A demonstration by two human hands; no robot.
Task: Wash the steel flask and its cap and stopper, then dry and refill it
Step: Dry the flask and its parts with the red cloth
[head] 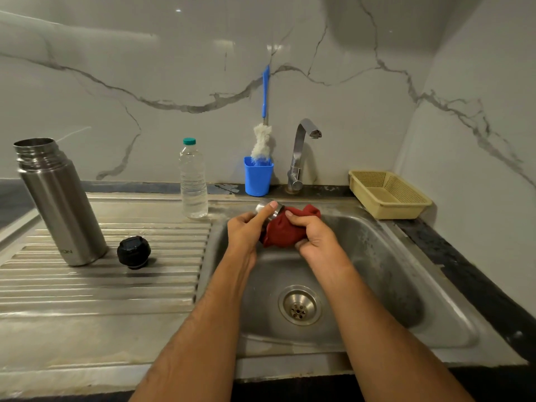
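The open steel flask [59, 201] stands upright on the ribbed drainboard at the left, with no cap on it. The black stopper [133, 252] lies beside it on the drainboard. Over the sink basin, my left hand [246, 229] grips the steel cap [266, 208], thumb across its rim. My right hand [313, 237] is bunched around a red cloth [287, 230] pressed against the cap. Most of the cap is hidden by my fingers and the cloth.
A clear water bottle [193, 181] with a teal lid stands at the sink's back edge. A blue cup [258, 177] holds a bottle brush [263, 137]. The tap [301, 152] is off. A yellow basket [388, 194] sits at the right. The drain [300, 305] lies below my arms.
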